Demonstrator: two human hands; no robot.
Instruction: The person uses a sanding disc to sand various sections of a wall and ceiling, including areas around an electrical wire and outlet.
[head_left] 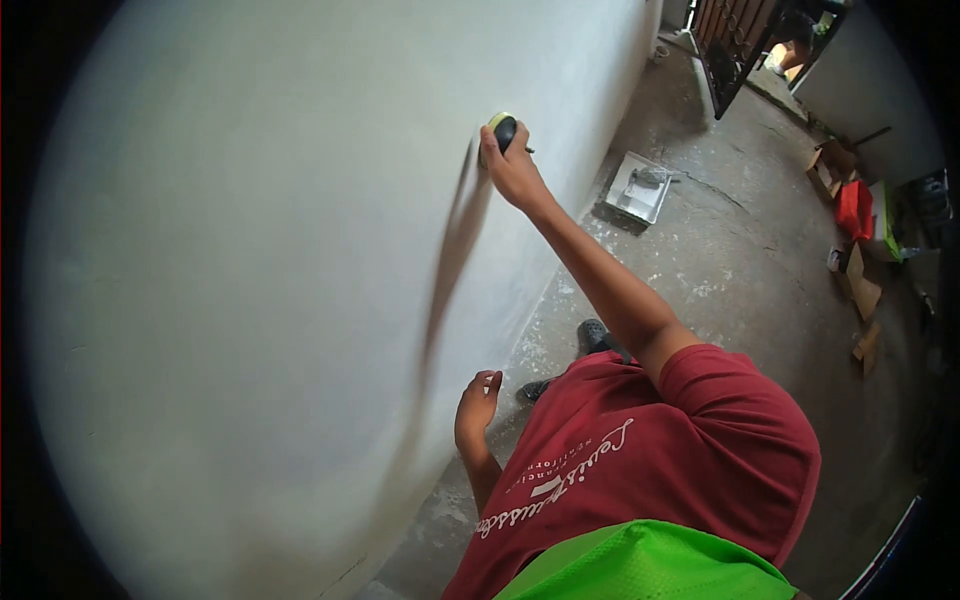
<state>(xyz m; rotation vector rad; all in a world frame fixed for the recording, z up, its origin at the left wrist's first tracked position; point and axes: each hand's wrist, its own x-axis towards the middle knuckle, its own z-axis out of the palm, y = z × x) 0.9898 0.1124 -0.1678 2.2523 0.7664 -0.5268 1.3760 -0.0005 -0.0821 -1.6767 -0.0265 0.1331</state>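
My right hand [510, 165] is closed around a rounded black and yellow-green hand tool [505, 130], held against the pale wall [300, 250]. My palm and fingers cover part of the tool, and its working face is hidden at the wall. A long shadow of my arm runs down the wall from it. Lower down, my left hand [477, 408] hangs beside the wall, fingers loosely bent and slightly apart, with nothing visible in it.
On the concrete floor along the wall lies a white paint tray [638, 188] with a grey item in it. A dark metal gate [735, 50] stands ajar, with a person [795, 40] beyond it. Cardboard pieces [862, 285] and a red container [855, 210] lie at the right.
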